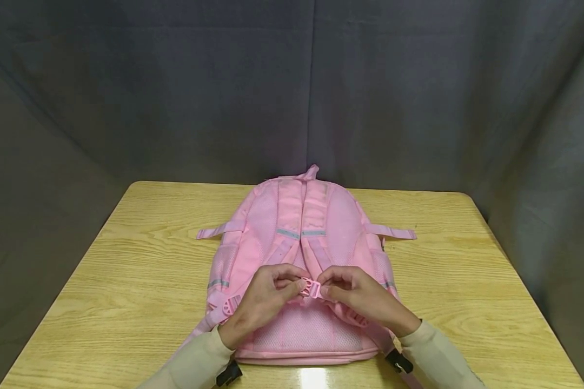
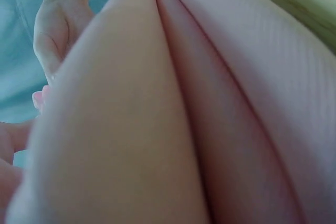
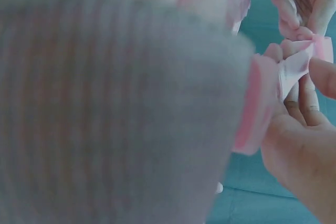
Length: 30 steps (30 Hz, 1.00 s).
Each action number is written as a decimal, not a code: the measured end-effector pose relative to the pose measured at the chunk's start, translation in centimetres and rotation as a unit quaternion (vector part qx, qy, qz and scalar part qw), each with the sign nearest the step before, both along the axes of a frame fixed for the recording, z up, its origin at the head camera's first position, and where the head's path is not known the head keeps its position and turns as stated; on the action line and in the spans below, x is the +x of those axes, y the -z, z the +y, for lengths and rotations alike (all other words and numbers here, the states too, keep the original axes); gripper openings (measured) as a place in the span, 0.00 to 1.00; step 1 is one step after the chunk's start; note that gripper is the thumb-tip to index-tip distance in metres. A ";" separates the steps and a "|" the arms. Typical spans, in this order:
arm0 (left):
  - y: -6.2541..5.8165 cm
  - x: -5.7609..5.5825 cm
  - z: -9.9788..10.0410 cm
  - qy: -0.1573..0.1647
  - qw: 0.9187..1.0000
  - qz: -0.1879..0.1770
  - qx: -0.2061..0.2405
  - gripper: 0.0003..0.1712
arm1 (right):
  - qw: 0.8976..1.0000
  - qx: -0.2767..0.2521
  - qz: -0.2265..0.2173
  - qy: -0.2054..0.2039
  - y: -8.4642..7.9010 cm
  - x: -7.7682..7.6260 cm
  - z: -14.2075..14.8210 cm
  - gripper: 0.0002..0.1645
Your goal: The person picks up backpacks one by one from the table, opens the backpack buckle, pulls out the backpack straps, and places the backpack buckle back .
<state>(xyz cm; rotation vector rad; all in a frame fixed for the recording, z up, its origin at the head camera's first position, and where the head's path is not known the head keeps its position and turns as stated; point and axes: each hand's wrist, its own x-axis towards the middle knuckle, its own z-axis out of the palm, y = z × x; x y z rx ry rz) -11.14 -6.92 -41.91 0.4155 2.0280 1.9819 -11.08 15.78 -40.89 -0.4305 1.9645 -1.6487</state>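
A pink backpack (image 1: 306, 332) lies on the table with its shoulder straps facing up and its top loop away from me. Over its lower middle, my left hand (image 1: 271, 289) pinches the left side of a pink plastic buckle (image 1: 314, 289) between thumb and fingers. My right hand (image 1: 357, 293) grips the strap at the buckle's right side, close by the left fingertips. The right wrist view shows this pale strap (image 3: 295, 69) running between the right thumb and fingers. In the left wrist view, a pink fold of the bag (image 2: 252, 77) fills most of the picture.
The wooden table (image 1: 126, 270) extends on both sides of the bag. Side straps (image 1: 391, 232) stick out left and right from it. A strap adjuster (image 1: 231, 305) sits by the left forearm. Dark curtains (image 1: 199, 97) hang behind and beside the table.
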 end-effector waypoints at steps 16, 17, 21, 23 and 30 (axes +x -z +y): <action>0.2 0.0 0.1 -0.001 1.000 -0.003 0.002 0.11 | 1.000 -0.010 0.015 -0.004 0.2 -0.1 -0.3 0.10; 0.2 0.0 0.1 -0.002 1.000 -0.003 -0.001 0.11 | 1.000 -0.009 0.015 -0.004 0.2 -0.1 -0.3 0.10; 0.2 0.0 0.0 -0.003 1.000 -0.001 -0.005 0.11 | 1.000 0.000 0.020 -0.004 0.1 -0.1 -0.3 0.10; 0.2 0.1 0.0 -0.003 1.000 0.000 -0.005 0.10 | 0.999 0.014 0.035 0.002 0.1 -0.2 -0.2 0.10; 0.2 0.1 0.0 -0.001 1.000 -0.003 0.001 0.11 | 0.991 0.068 0.113 0.017 0.3 -0.5 0.2 0.07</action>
